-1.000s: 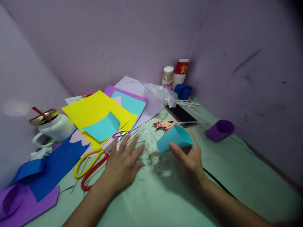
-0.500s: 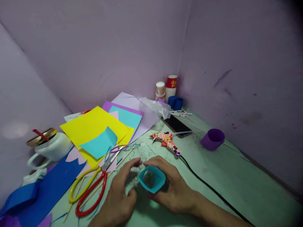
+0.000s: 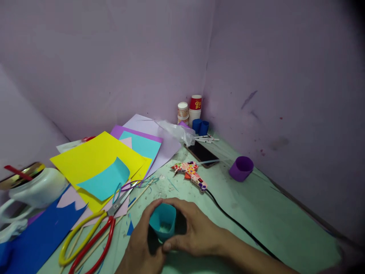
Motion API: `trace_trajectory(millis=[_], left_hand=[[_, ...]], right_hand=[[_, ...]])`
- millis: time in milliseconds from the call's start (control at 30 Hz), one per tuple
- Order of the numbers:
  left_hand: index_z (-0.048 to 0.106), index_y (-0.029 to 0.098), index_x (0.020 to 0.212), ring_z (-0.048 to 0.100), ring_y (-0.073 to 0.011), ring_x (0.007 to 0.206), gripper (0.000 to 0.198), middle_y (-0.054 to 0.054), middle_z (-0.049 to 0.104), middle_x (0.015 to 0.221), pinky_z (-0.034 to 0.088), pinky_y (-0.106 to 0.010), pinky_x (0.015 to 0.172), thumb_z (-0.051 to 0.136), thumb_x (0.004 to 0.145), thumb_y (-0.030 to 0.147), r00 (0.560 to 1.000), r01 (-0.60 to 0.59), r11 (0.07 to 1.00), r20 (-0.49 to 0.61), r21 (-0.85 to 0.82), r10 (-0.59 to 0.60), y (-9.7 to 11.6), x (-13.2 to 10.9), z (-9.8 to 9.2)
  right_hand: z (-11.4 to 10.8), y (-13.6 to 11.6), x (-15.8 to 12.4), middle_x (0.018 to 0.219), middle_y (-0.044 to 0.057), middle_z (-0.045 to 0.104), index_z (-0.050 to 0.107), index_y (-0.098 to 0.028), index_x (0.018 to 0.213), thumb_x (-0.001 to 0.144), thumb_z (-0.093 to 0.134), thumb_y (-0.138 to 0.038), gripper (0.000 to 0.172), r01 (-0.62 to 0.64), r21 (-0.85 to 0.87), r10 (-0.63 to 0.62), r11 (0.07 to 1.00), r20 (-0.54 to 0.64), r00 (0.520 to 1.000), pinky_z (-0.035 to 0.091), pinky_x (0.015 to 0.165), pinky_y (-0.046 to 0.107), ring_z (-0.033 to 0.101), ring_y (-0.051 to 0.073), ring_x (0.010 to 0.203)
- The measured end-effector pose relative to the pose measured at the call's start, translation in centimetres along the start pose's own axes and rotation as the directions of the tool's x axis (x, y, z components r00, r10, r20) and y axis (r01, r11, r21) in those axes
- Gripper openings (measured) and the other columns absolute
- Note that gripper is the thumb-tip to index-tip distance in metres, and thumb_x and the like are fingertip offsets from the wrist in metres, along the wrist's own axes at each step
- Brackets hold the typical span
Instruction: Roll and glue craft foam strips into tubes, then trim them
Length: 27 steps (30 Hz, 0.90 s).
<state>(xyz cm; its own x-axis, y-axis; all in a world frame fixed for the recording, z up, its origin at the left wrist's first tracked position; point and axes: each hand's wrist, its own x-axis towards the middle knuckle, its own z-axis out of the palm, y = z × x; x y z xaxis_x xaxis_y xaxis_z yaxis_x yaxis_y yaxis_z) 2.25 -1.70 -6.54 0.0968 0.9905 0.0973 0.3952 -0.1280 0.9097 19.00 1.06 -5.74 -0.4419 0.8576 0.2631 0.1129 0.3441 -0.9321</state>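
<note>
A short turquoise tube [image 3: 163, 214] of paper or foam sheet, open at the top, stands upright between my hands low in the view. My left hand [image 3: 141, 241] curves round its left side, fingers along the far rim. From the right, my right hand [image 3: 196, 228] closes on it, with the thumb at the front near the bottom and the fingers behind. A floral glue gun [image 3: 191, 174] lies just beyond my hands with its black cord running to the right. To the left are scissors [image 3: 111, 213] with one yellow and one red handle loop.
A purple tube [image 3: 239, 173] stands at the right. Behind are a phone [image 3: 202, 153], blue tubes [image 3: 201, 127], and stacked paper cups [image 3: 195, 108]. Coloured sheets [image 3: 94, 158] and a white mug [image 3: 40, 188] fill the left side. Thin sticks and scraps lie near the scissors.
My left hand, apart from the turquoise tube before, has closed in against it. The tube has moved a little left and is more upright. The view has turned slightly right.
</note>
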Motion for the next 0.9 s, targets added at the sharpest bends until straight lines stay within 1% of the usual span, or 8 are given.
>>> trace_trajectory(millis=[200, 300, 367, 433, 500, 600, 767, 900], left_hand=[[0.057, 0.022, 0.117, 0.048, -0.0374, 0.119, 0.063, -0.013, 0.059, 0.123, 0.031, -0.049, 0.105, 0.073, 0.056, 0.027, 0.989, 0.056, 0.985, -0.126, -0.166, -0.077, 0.2, 0.1, 0.2], [0.053, 0.023, 0.120, 0.053, -0.0379, 0.113, 0.074, -0.012, 0.063, 0.117, 0.041, -0.050, 0.096, 0.079, 0.050, 0.026, 0.972, 0.149, 0.916, -0.112, -0.373, -0.204, 0.7, 0.6, -0.2], [0.047, 0.022, 0.125, 0.059, -0.0349, 0.106, 0.078, -0.011, 0.066, 0.111, 0.048, -0.045, 0.089, 0.078, 0.054, 0.024, 0.950, 0.237, 0.759, -0.018, -0.607, -0.311, 1.1, 1.2, -0.7], [0.045, 0.019, 0.126, 0.063, -0.0316, 0.102, 0.072, -0.012, 0.068, 0.107, 0.051, -0.041, 0.086, 0.073, 0.060, 0.019, 0.919, 0.310, 0.534, 0.105, -0.787, -0.379, 1.4, 1.8, -1.3], [0.048, 0.014, 0.122, 0.065, -0.0291, 0.096, 0.060, -0.014, 0.070, 0.102, 0.053, -0.040, 0.083, 0.065, 0.065, 0.011, 0.894, 0.341, 0.353, 0.186, -0.871, -0.407, 1.6, 2.4, -1.8], [0.055, 0.007, 0.113, 0.069, -0.0275, 0.084, 0.042, -0.018, 0.072, 0.091, 0.056, -0.040, 0.076, 0.054, 0.071, 0.006, 0.847, 0.377, 0.218, 0.240, -0.900, -0.474, 1.6, 3.0, -2.2], [0.059, 0.002, 0.107, 0.070, -0.0269, 0.074, 0.033, -0.020, 0.072, 0.081, 0.057, -0.042, 0.070, 0.046, 0.077, 0.004, 0.787, 0.386, 0.125, 0.257, -0.914, -0.561, 1.5, 3.2, -2.0], [0.057, 0.004, 0.113, 0.070, -0.0277, 0.078, 0.040, -0.017, 0.072, 0.078, 0.057, -0.043, 0.072, 0.046, 0.076, 0.000, 0.820, 0.348, 0.162, 0.215, -0.924, -0.531, 1.8, 3.0, -1.6]], right_hand=[[0.0, 0.3, -0.1, 0.110, 0.009, 0.063, 0.055, -0.022, 0.121, 0.064, 0.075, -0.045, 0.065, 0.135, -0.056, -0.136, 0.989, -0.011, 0.991, 0.047, 0.087, 0.039, 0.059, 0.024, 0.098], [0.0, 0.7, -0.1, 0.112, 0.010, 0.060, 0.052, -0.023, 0.125, 0.064, 0.076, -0.044, 0.070, 0.188, -0.051, -0.190, 0.981, -0.041, 0.981, 0.047, 0.086, 0.038, 0.058, 0.023, 0.100], [0.1, 0.8, -0.2, 0.111, 0.010, 0.060, 0.052, -0.022, 0.125, 0.064, 0.077, -0.038, 0.068, 0.183, -0.038, -0.186, 0.982, -0.071, 0.980, 0.049, 0.083, 0.035, 0.059, 0.022, 0.096], [0.1, 0.9, -0.2, 0.109, 0.009, 0.060, 0.053, -0.020, 0.122, 0.067, 0.076, -0.031, 0.061, 0.140, -0.029, -0.142, 0.990, -0.102, 0.985, 0.050, 0.080, 0.034, 0.060, 0.020, 0.091], [0.2, 0.9, -0.3, 0.107, 0.009, 0.062, 0.054, -0.019, 0.118, 0.070, 0.072, -0.025, 0.052, 0.074, -0.016, -0.075, 0.997, -0.125, 0.989, 0.051, 0.078, 0.033, 0.061, 0.018, 0.087], [0.3, 0.8, -0.2, 0.103, 0.009, 0.064, 0.057, -0.016, 0.112, 0.074, 0.066, -0.021, 0.040, -0.032, 0.018, 0.035, 0.999, -0.143, 0.989, 0.052, 0.077, 0.034, 0.062, 0.018, 0.082], [0.4, 0.5, 0.0, 0.082, 0.005, 0.069, 0.066, -0.017, 0.091, 0.078, 0.059, -0.021, 0.016, -0.072, 0.046, 0.079, 0.996, -0.181, 0.980, 0.053, 0.068, 0.031, 0.064, 0.016, 0.072], [0.6, 0.5, 0.0, 0.073, 0.002, 0.070, 0.068, -0.018, 0.081, 0.078, 0.060, -0.022, 0.009, -0.049, -0.021, 0.042, 0.999, -0.248, 0.968, 0.052, 0.064, 0.028, 0.064, 0.015, 0.066]])
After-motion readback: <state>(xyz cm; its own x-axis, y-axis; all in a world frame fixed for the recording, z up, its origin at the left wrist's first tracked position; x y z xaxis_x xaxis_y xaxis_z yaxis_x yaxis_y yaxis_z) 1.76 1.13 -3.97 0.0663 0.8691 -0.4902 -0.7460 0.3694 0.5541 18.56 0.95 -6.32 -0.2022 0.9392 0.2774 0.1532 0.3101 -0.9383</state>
